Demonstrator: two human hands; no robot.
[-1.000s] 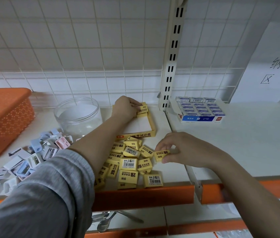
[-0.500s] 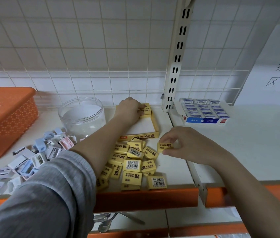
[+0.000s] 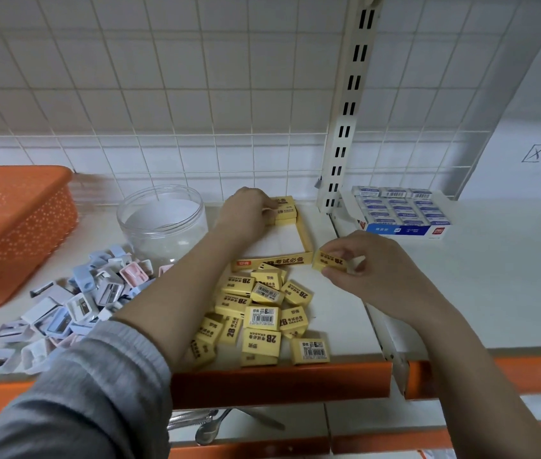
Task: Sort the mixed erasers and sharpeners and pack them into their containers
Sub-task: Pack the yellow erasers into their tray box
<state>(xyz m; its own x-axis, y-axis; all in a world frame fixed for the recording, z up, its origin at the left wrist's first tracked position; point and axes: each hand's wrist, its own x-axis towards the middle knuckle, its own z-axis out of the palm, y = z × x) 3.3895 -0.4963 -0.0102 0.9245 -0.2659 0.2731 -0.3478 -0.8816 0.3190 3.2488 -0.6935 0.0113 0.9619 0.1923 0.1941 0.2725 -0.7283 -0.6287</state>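
A shallow yellow eraser box [image 3: 305, 238] lies open on the shelf. My left hand [image 3: 246, 210] reaches into its far corner and presses on the few yellow erasers [image 3: 285, 209] stacked there. My right hand [image 3: 365, 270] pinches one yellow 2B eraser [image 3: 328, 261] in the air just right of the box's front corner. A pile of several loose yellow erasers [image 3: 259, 316] lies in front of the box. Pastel sharpeners [image 3: 73, 303] are heaped at the left.
A clear plastic jar [image 3: 163, 223] stands open behind the sharpeners. An orange basket [image 3: 14, 226] sits at far left. A box of blue-and-white erasers [image 3: 401, 213] stands right of the shelf upright [image 3: 345, 127]. The orange shelf edge [image 3: 279, 382] runs along the front.
My right hand has lifted a yellow eraser off the pile and carried it up toward the box's front right corner. My left hand has stayed on the erasers in the box.
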